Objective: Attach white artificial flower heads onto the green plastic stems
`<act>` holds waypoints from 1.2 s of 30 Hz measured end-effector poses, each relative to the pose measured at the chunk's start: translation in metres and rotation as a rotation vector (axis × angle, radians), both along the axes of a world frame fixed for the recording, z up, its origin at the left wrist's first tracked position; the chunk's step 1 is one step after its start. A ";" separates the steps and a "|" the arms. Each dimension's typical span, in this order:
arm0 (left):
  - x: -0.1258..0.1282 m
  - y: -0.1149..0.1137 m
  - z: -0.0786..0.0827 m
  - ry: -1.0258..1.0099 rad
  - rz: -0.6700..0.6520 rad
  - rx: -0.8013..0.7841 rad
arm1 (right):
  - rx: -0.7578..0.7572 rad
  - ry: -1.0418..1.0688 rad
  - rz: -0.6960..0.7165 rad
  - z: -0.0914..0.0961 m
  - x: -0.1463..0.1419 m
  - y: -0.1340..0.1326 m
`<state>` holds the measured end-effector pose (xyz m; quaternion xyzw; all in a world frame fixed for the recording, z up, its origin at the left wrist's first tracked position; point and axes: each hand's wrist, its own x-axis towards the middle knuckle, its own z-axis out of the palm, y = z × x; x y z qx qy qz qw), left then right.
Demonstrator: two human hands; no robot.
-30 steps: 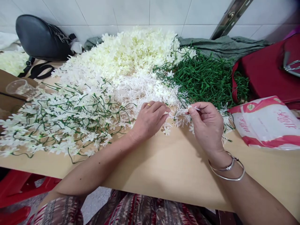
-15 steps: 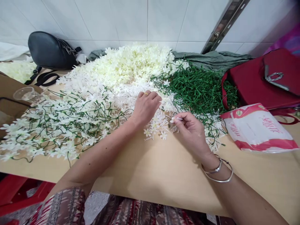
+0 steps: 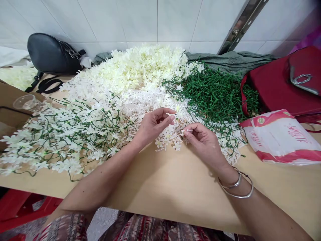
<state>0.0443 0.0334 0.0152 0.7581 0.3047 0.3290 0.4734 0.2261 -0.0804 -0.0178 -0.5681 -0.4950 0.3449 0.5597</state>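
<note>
Small white piece (image 3: 186, 131) is pinched in the right hand's (image 3: 204, 144) fingers by the near edge of the white pile (image 3: 147, 100), best gripped lightly to avoid bending; left hand's (image 3: 150, 127) fingers are slightly parted, nothing seen held.

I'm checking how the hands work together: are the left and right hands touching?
Apart: the head view shows white flowers in the gap between the left hand and right hand.

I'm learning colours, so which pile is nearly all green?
The stem pile beside the red bag; the cream pile and white pile are pale; the left pile mixes green with white.
</note>
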 end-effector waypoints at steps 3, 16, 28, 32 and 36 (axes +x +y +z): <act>-0.002 -0.003 0.001 0.117 -0.037 0.210 | 0.026 0.104 -0.081 0.000 0.004 0.002; 0.006 -0.007 -0.017 0.534 -0.045 0.918 | 0.022 0.410 -0.133 -0.006 0.013 0.010; 0.031 0.001 -0.012 0.677 0.022 0.908 | 0.061 0.413 -0.091 -0.011 0.031 0.014; 0.038 0.003 -0.010 0.753 0.018 0.890 | 0.059 0.532 -0.114 -0.005 0.027 0.013; 0.037 0.003 -0.010 0.788 0.025 0.870 | 0.060 0.588 -0.126 0.000 0.021 0.012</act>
